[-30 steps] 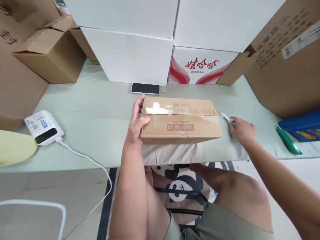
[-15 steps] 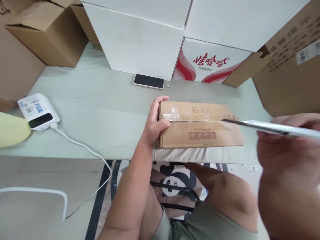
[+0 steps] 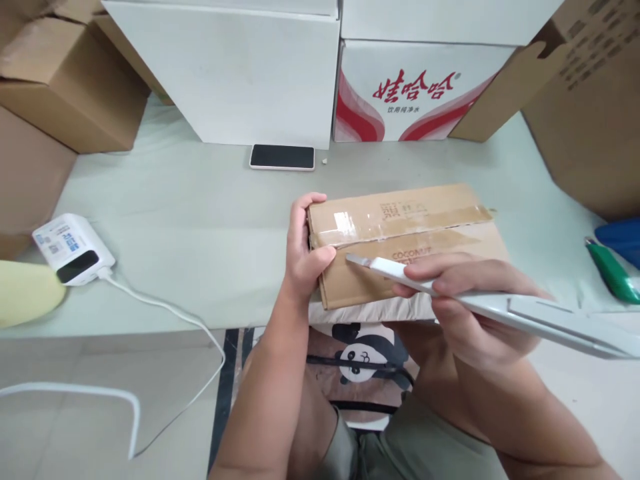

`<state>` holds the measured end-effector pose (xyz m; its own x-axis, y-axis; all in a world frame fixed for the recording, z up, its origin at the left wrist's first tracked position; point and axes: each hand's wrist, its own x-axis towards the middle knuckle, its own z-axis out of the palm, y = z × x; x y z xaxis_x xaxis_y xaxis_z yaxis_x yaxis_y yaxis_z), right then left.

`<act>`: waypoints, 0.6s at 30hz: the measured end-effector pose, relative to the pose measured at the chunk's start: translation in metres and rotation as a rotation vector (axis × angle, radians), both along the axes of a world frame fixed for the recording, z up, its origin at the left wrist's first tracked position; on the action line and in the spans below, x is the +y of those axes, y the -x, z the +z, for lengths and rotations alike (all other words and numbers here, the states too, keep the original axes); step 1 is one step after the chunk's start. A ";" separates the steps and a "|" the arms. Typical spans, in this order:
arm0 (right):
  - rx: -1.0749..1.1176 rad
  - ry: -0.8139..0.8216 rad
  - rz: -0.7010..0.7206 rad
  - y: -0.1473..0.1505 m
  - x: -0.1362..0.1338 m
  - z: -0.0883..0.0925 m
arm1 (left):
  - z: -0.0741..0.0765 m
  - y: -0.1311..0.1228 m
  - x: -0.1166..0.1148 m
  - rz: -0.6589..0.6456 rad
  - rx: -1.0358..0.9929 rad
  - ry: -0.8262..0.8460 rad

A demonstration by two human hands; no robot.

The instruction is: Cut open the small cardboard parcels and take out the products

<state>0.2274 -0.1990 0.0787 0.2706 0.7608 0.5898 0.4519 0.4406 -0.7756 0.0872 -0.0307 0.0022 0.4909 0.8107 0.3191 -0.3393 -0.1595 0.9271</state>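
Observation:
A flat brown cardboard box (image 3: pixel 425 220), sealed along its top with clear tape, lies at the near edge of the pale green table (image 3: pixel 200 213). My left hand (image 3: pixel 305 250) grips the box's left end, thumb on top and fingers curled round the side. My right hand (image 3: pixel 465 300) is closed on a long white utility knife (image 3: pixel 500 303). The knife's tip hovers over the left part of the box top, close to my left thumb.
A phone (image 3: pixel 283 157) lies face up behind the box. A white device (image 3: pixel 73 248) with a cable sits at the left. White and brown cartons line the back and sides. A green cutter (image 3: pixel 613 270) and a blue item (image 3: pixel 620 233) lie at the right. My knees are below the table edge.
My right hand picked the white knife up from the table beside the box's right end, lifted it, and brought its tip down over the box's left part. The left hand stayed on the box.

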 end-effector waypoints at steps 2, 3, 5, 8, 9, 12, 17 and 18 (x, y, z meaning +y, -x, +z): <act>-0.040 -0.014 -0.029 -0.001 0.000 0.000 | -0.001 -0.002 0.000 -0.007 -0.039 0.010; -0.060 -0.018 -0.040 -0.001 0.001 0.001 | -0.001 -0.002 0.001 -0.010 -0.053 0.012; -0.139 -0.010 -0.040 -0.002 0.000 0.004 | -0.002 -0.002 0.000 -0.017 -0.060 0.009; -0.317 0.028 -0.031 -0.002 -0.001 0.011 | -0.002 -0.001 -0.001 -0.029 -0.063 0.009; -0.358 0.044 -0.034 -0.001 -0.002 0.013 | -0.003 -0.001 -0.001 -0.027 -0.059 0.009; -0.374 0.117 -0.063 -0.001 -0.005 0.018 | -0.005 0.000 -0.001 -0.026 -0.033 0.004; -0.324 0.072 -0.105 -0.002 -0.005 0.019 | -0.008 -0.001 0.000 -0.026 -0.055 -0.059; -0.321 0.057 -0.113 -0.002 -0.004 0.018 | -0.008 -0.001 -0.001 -0.028 -0.057 -0.056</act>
